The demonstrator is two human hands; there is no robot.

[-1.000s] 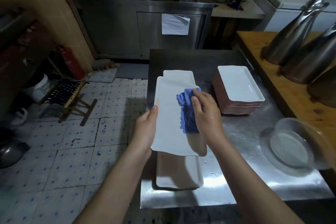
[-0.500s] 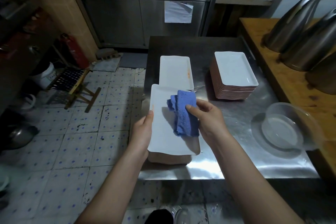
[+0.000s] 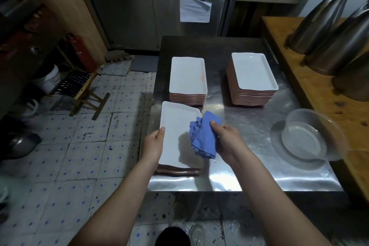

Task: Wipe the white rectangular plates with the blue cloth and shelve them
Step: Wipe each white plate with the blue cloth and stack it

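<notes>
Head view: the left hand (image 3: 153,144) is gripping the left rim of a white rectangular plate (image 3: 173,126), with the thumb lying on top of the rim. The right hand (image 3: 227,140) is holding a bunched blue cloth (image 3: 203,136), which is lying over the plate's right edge. The plate is sitting over a low stack of plates (image 3: 179,171) directly under the hands; whether it is touching that stack cannot be told. Just beyond the left hand a second stack (image 3: 187,75) is standing on the steel table (image 3: 249,122), and beyond the right hand a taller stack (image 3: 253,70). To the right of the right hand a clear plastic bowl (image 3: 307,140) is resting beside the wooden counter (image 3: 279,32).
</notes>
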